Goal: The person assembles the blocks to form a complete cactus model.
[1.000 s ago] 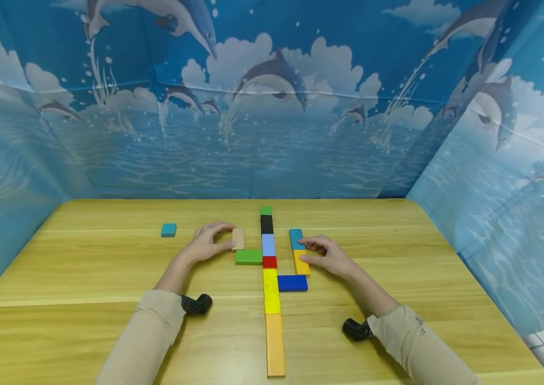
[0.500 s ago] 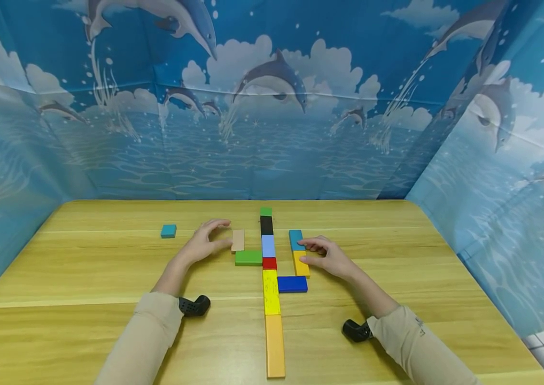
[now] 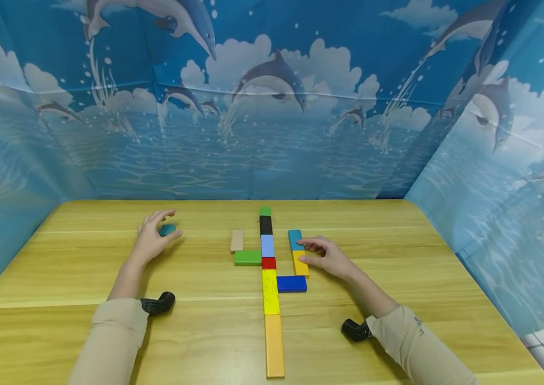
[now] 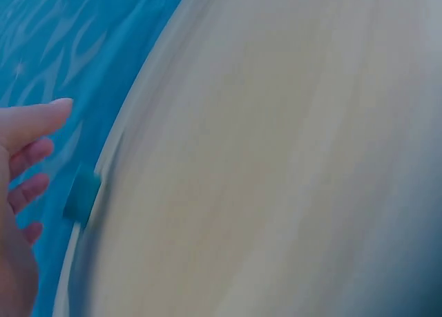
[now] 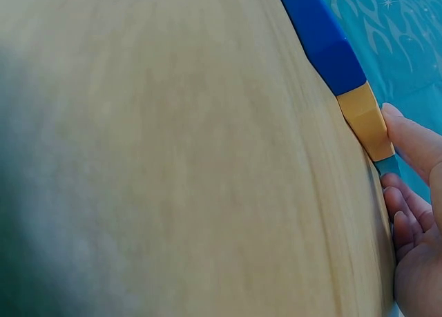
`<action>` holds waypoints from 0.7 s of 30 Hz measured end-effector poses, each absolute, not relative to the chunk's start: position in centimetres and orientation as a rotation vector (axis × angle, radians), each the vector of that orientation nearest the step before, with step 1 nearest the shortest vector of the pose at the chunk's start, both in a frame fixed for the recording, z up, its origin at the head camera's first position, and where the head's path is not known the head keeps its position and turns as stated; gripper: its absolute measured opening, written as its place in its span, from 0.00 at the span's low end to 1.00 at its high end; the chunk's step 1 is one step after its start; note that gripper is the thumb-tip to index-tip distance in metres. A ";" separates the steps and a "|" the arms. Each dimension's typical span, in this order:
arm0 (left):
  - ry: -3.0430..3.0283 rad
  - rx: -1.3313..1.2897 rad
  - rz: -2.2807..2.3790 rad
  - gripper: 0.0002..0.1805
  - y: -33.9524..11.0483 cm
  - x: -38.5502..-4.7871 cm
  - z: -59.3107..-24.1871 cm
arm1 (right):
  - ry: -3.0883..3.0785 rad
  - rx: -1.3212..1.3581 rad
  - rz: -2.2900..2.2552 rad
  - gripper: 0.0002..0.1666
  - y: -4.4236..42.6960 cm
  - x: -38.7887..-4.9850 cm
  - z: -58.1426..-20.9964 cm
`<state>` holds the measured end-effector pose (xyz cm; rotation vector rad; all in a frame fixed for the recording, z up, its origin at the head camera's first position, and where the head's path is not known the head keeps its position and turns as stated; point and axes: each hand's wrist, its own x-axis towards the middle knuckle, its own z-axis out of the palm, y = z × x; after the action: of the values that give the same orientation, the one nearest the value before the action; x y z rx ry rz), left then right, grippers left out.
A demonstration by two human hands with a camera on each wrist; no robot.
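Observation:
My left hand (image 3: 150, 239) is at a small teal block (image 3: 166, 230) on the left of the table, thumb and fingers spread on either side of it. In the left wrist view a gap shows between the fingers and the teal block (image 4: 82, 195). My right hand (image 3: 331, 258) rests by two blocks set end to end, a blue one (image 3: 295, 238) and a yellow-orange one (image 3: 300, 263). Its thumb touches the yellow-orange block (image 5: 366, 120) in the right wrist view, and the loosely bent fingers lie by the blue block (image 5: 388, 166).
A line of flat blocks runs down the middle, including black (image 3: 265, 225), red (image 3: 269, 263), yellow (image 3: 270, 291) and orange (image 3: 274, 345). A green block (image 3: 248, 258) and a dark blue block (image 3: 292, 284) branch off it. A tan block (image 3: 236, 240) stands above the green one.
My left hand has left the tan block, which stays in place, and has moved left to the small teal block. My right hand has kept its position.

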<state>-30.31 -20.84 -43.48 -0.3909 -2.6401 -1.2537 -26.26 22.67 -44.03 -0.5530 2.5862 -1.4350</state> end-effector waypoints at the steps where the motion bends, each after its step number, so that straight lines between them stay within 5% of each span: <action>1: -2.648 -0.382 -1.246 0.32 -21.4 -30.2 -43.5 | 2.587 -0.557 -1.435 0.25 22.7 -26.3 -44.0; 21: -2.885 -0.429 -1.017 0.28 -24.6 -29.5 -44.0 | 2.569 -0.557 -1.433 0.24 22.0 -25.4 -42.5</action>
<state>-29.52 -24.64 -43.96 -0.4293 -2.8851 -1.0167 -25.38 22.02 -42.45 -0.5573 2.5692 -1.4325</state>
